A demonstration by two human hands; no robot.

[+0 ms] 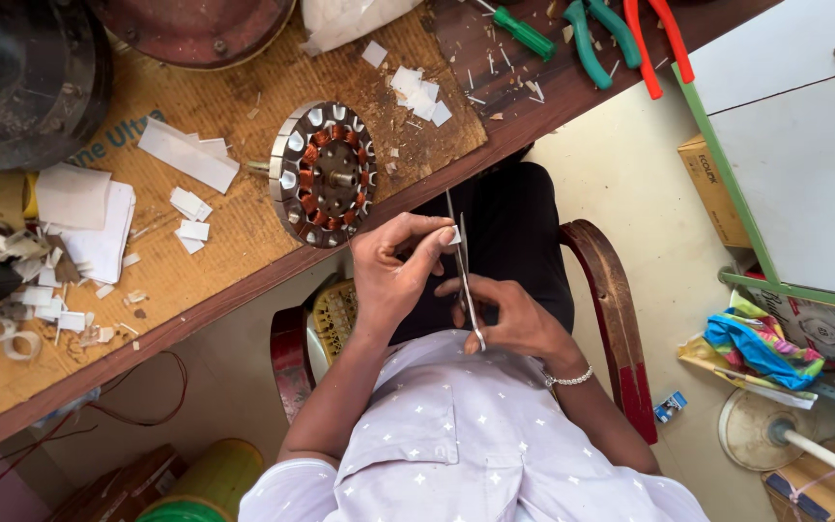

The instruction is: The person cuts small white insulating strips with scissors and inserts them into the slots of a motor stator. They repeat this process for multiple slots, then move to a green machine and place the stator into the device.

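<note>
My right hand [514,314] grips a pair of metal scissors [460,266], blades pointing away from me over my lap. My left hand [393,266] pinches a small white paper piece [454,235] against the blades. Both hands hover just in front of the wooden bench edge [244,280]. A round motor stator [326,174] with copper windings lies on the bench, just beyond my left hand. I wear a beaded bracelet [569,379] on the right wrist.
White paper scraps [190,155] and a stack of sheets [79,208] litter the cardboard mat. A green screwdriver [524,32], green pliers [596,39] and red pliers [659,39] lie at the far right of the bench. A red chair arm [616,319] and cardboard boxes [712,188] are at my right.
</note>
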